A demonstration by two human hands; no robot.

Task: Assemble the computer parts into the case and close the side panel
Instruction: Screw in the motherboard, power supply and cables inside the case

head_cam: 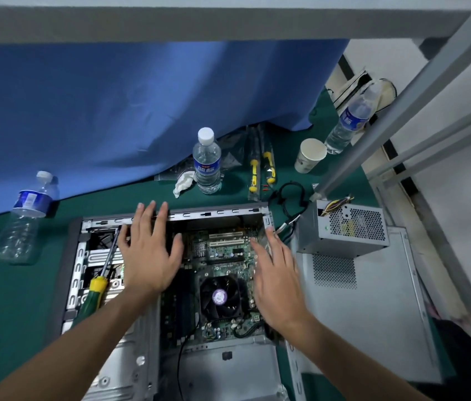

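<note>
The motherboard (222,256) sits inside the case (217,215); the power supply (344,230) and side panel (373,299) wait right of it. Left hand (147,250) and right hand (277,285) hover above it, fingers spread, holding nothing.

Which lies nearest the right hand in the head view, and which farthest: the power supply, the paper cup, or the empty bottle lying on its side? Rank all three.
From the right hand:
1. Power supply, just to its right, on the side panel.
2. Paper cup, farther back, near the blue cloth.
3. Empty bottle, far left, beyond the case.
</note>
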